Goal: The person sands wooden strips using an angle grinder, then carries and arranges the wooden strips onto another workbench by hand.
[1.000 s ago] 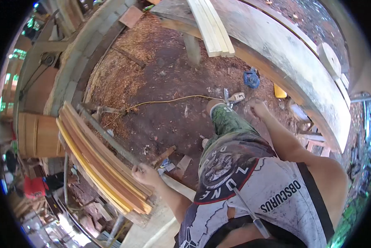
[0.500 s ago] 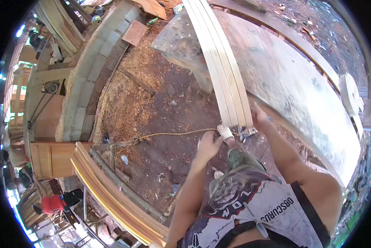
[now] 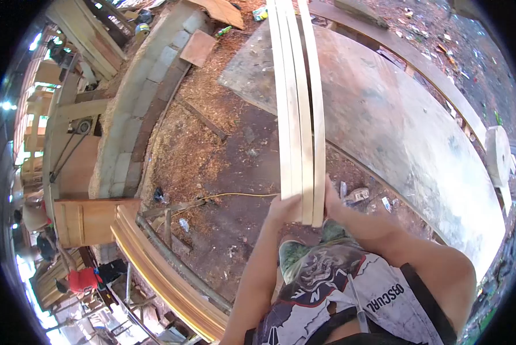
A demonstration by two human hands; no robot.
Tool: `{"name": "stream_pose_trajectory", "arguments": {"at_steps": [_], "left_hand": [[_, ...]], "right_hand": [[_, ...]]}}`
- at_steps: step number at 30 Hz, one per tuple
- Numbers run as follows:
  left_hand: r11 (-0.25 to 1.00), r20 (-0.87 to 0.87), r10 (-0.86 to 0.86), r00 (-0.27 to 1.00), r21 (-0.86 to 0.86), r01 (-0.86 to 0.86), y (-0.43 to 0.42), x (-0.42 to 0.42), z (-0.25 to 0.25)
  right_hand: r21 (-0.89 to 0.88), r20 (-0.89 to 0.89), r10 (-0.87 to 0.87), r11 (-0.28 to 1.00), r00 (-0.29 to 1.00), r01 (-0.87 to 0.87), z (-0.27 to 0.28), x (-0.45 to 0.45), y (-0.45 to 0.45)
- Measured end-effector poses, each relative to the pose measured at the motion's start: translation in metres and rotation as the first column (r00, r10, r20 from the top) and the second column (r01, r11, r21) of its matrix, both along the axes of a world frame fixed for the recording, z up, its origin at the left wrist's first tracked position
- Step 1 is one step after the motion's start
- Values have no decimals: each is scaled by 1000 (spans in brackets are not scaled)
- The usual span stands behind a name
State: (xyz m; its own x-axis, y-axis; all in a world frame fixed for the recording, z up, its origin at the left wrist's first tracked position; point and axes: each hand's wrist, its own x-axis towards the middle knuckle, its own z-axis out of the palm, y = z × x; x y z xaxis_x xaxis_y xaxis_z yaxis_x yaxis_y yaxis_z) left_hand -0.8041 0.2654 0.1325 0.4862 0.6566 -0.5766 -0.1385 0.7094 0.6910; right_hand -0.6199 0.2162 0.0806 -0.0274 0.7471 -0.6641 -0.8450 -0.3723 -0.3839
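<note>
Several long, pale wooden strips [image 3: 295,126] stand side by side in front of me, running from near my waist up past the top edge of the view. My left hand [image 3: 285,208] is closed around their left side close to the near ends. On the opposite side, my right hand [image 3: 333,201] presses against the outer strip, its fingers partly hidden behind the wood. A narrow dark gap shows between the rightmost strip and the others. Beyond my hands, the strips pass over a large, stained flat board [image 3: 396,121].
Stacked brown wooden lengths [image 3: 160,270] lie at lower left beside a wooden panel [image 3: 94,221]. A concrete block wall [image 3: 134,95] borders the sawdust [image 3: 206,103]. A yellow cord [image 3: 241,194] crosses the ground. A person in red [image 3: 84,280] is at far left.
My left hand has come up from beside the strips and taken hold of them. The strips' near ends have moved left and closer to my body, and a gap has opened between them.
</note>
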Motion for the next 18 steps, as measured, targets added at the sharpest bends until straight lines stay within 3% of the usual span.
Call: {"name": "stream_pose_trajectory", "arguments": {"at_steps": [1, 2, 3, 4, 5, 6, 7, 8, 10, 11, 13, 14, 15, 18], "left_hand": [[999, 56, 19, 998, -27, -17, 1, -19, -11], [999, 49, 32, 998, -25, -31, 3, -39, -13], [1000, -187, -28, 982, -10, 27, 7, -59, -13], [996, -408, -89, 909, -14, 91, -2, -77, -12], [997, -406, -79, 910, -18, 79, -11, -85, -5], [967, -237, 169, 957, -148, -207, -22, -92, 3], [840, -97, 434, 896, -315, -441, -28, -94, 11], [835, -92, 443, 892, -319, -448, -33, -92, 12], [649, 55, 728, 684, -378, -661, -51, -75, 9], [621, 26, 752, 658, -361, -696, -60, -67, 14], [491, 113, 863, 493, -420, -763, -62, -53, 30], [494, 156, 862, 482, -471, -731, -63, -59, 25], [500, 93, 843, 530, -498, -708, -65, -68, 33], [367, -35, 901, 432, -467, -804, -50, -92, 69]], "right_hand": [[6, -8, 16, 1000, 1000, -16, 6, -15, 0], [-8, -157, 67, 998, 985, -69, 18, -30, -1], [-17, -300, 112, 992, 947, -123, 28, -44, 0], [-19, -301, 119, 991, 946, -130, 39, -62, -3], [3, -329, 90, 995, 940, -95, 45, -75, 0], [23, -355, 63, 998, 933, -58, 52, -83, 3], [21, -349, 73, 997, 934, -70, 45, -88, 6], [26, -355, 38, 999, 934, -31, 31, -97, 10], [24, -358, 17, 1000, 934, -9, 8, -103, 4], [130, -277, 146, 985, 950, -114, -1, -100, -7], [125, -226, 56, 992, 973, -28, 19, -120, 12], [133, -214, 75, 990, 974, -47, 26, -125, 10], [135, -227, 131, 986, 965, -102, 22, -133, 10], [163, -277, 316, 946, 907, -280, 31, -161, 21]]}}
